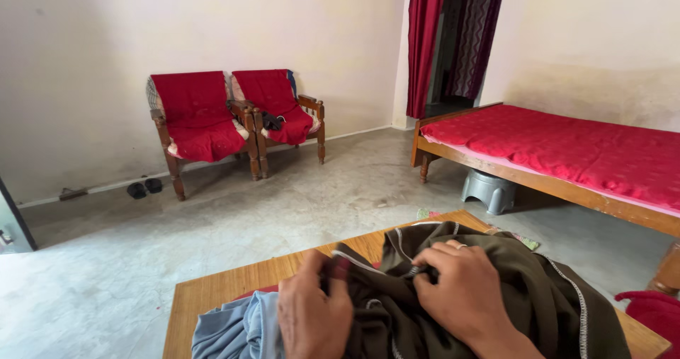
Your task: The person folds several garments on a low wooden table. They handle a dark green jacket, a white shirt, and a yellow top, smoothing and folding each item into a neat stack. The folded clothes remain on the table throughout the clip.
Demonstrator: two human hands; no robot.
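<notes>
At the lower centre of the frame, a dark olive garment (pixel 524 295) on the wooden bench (pixel 212 292) is pinched by the left hand (pixel 312 316) and right hand (pixel 464 288), each grip clamped on its fabric.

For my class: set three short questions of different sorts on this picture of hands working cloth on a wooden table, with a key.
1. True or false: both hands grip the dark olive garment.
2. Which lies under the left hand? A) a light blue cloth B) a yellow towel C) a newspaper
3. Fill the gap: the two wooden chairs by the far wall are draped in ___ cloth.

Key
1. True: the left hand and the right hand both pinch the garment's stitched edge over the wooden table.
2. A: the light blue cloth lies at the table's near left.
3. Red, like the cover on the bed.
</notes>
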